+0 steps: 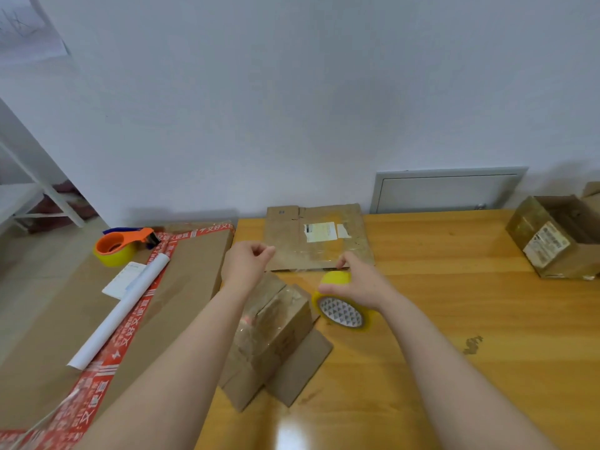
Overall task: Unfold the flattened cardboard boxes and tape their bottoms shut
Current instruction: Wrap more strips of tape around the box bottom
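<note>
Above the small brown cardboard box (276, 323), standing bottom-up on the yellow wooden table (454, 319), you are gripping the yellow roll of packing tape (341, 308) in your right hand (358, 284). Your left hand (248, 264) is pinching, it seems, the clear tape strip (305, 270) by its free end, holding it taut so it lands flat along the flap seam. The flattened brown cardboard box (319, 238) is waiting behind, near the wall

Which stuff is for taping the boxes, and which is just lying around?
For the job: small cardboard box, yellow tape roll, pulled-out tape strip, flattened box.
Just lying about: tape dispenser, rolled white paper, paper slip, big taped carton.
</note>
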